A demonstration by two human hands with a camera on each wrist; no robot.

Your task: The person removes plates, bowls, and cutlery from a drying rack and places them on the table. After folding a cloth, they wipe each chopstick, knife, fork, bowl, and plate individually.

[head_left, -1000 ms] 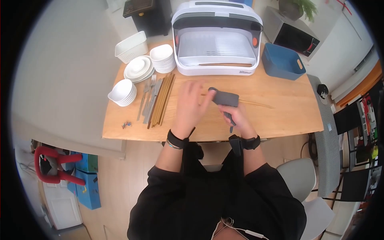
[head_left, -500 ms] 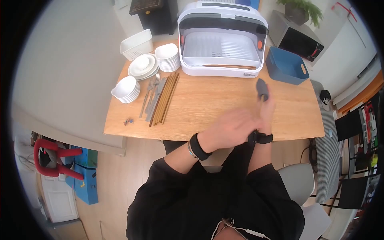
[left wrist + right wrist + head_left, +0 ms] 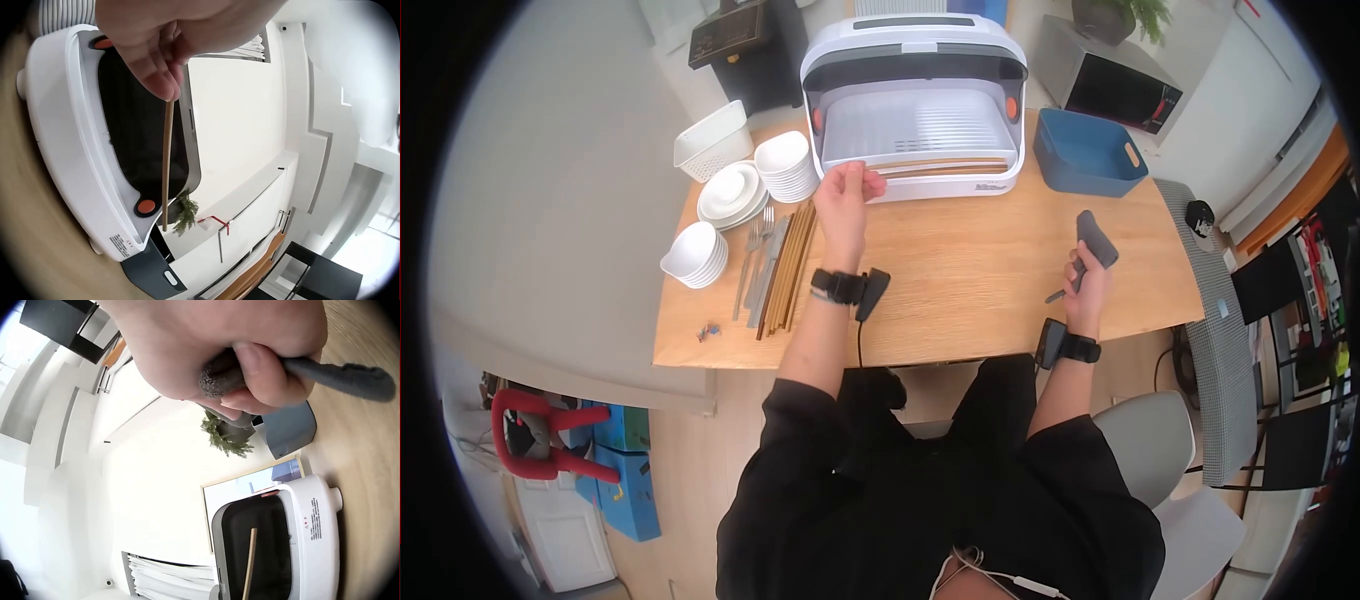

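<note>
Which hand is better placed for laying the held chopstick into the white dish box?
Probably the left hand: it pinches the chopstick, near the front of the white dish box. The right hand grips a grey cloth and is farther away.

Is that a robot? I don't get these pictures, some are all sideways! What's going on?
No robot here, just a person! The upright picture comes from a camera on their head, looking down. The sideways ones come from the left wrist camera and the right wrist camera.

The left hand pinches a thin brown stick. The right hand grips a grey cloth.

On the table are white bowls, plates, forks, more sticks, a big white box and a blue bin.
</note>
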